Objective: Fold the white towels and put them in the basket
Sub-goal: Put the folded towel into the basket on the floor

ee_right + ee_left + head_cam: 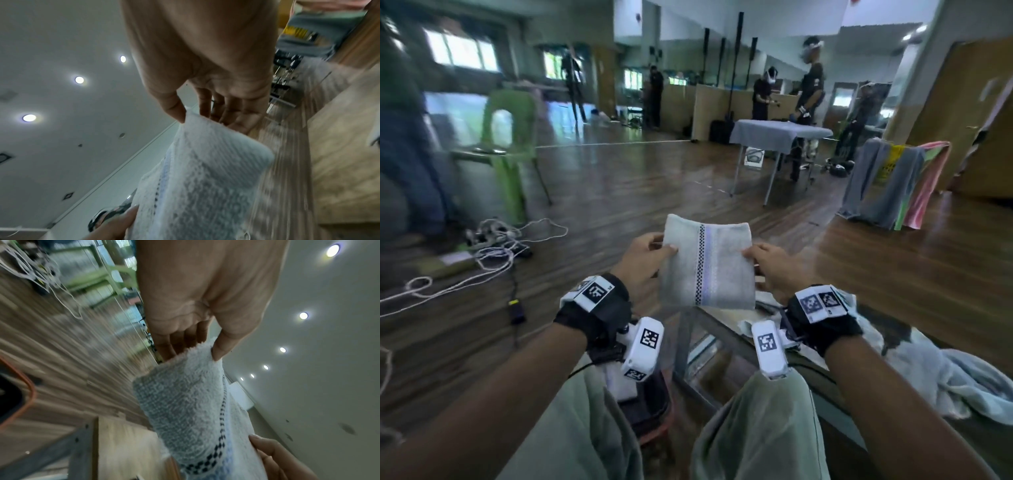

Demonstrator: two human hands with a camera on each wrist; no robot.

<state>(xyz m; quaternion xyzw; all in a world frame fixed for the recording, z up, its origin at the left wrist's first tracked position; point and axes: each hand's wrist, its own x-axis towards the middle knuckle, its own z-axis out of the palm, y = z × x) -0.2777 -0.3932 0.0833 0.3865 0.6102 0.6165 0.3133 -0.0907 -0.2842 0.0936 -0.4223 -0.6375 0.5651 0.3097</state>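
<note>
1. White terry with a checked stripe, the folded towel (708, 265) hangs in the air in front of us, above our knees.
2. Our left hand (643, 258) pinches its left edge, thumb over fingers; our right hand (774, 265) pinches the right edge likewise, probably to keep the fold flat.
3. The unfolded towels (941, 380) wait at our right.
4. We cannot make out a basket for certain.
</note>
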